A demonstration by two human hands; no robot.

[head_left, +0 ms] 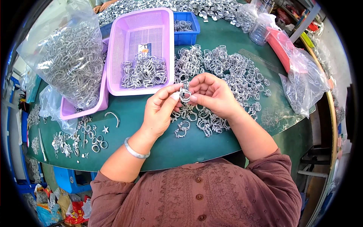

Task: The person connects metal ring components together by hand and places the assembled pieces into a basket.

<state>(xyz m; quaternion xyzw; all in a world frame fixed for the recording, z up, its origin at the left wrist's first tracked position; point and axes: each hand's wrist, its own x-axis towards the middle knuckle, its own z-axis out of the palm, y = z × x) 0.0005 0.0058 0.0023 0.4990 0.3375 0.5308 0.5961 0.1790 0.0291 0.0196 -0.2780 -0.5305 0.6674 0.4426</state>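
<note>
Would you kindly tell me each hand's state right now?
Left hand: closed, pinching a silvery ring-shaped metal piece.
Right hand: fingers curled, thumb at the same piece; whether its grip is closed cannot be told.

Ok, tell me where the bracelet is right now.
In the head view, the bracelet is left of centre, around the person's left forearm, between the left hand and the brown sleeve.

Metal pieces (pixel 242 72) — dull sheen, smooth-rimmed plastic basket (pixel 141 18), glossy plastic bag (pixel 72 56) — crinkled, matt cloth shirt (pixel 242 193)
</note>
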